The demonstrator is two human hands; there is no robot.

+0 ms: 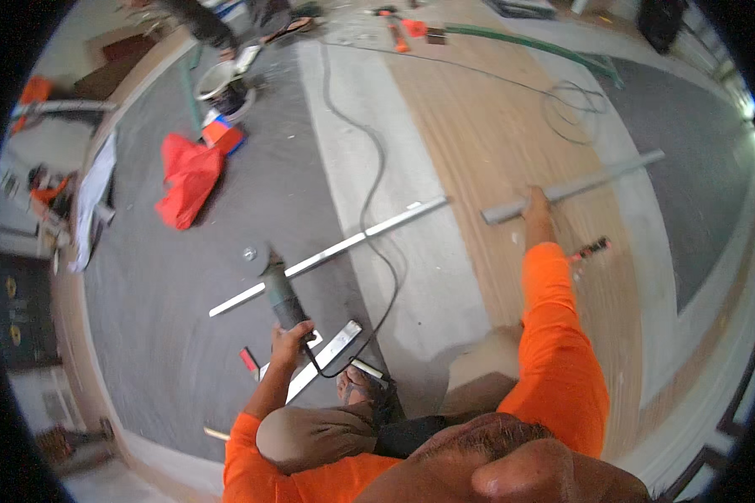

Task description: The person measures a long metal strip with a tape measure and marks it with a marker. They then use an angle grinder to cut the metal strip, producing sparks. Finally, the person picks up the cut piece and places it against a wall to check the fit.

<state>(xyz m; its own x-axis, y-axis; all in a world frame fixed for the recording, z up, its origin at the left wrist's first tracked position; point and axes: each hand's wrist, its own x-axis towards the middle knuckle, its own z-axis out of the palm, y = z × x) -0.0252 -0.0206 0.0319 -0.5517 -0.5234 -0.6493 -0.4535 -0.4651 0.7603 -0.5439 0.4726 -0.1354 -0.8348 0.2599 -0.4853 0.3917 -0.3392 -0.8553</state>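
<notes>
My left hand (288, 342) is wrapped round the rear body of an angle grinder (282, 293), whose disc end points away from me. Its black cord runs down past my foot. Reaching forward on the right, my right hand (536, 204) grips a long grey metal bar (591, 180) near its left end. The bar lies aslant over the wood-look strip of floor. Just beyond the grinder, a thin pale metal strip (352, 241) stretches across the dark and light flooring. A tool with a black and orange handle (594, 248) rests on the floor below the bar.
A flat metal bar (327, 359) and a red-handled tool (249, 361) lie by my left hand. Further off are a red plastic bag (187, 180), a bucket (220, 84) and a person's bent legs (270, 18). A grey cable (376, 159) snakes across the floor near a green strip (520, 38).
</notes>
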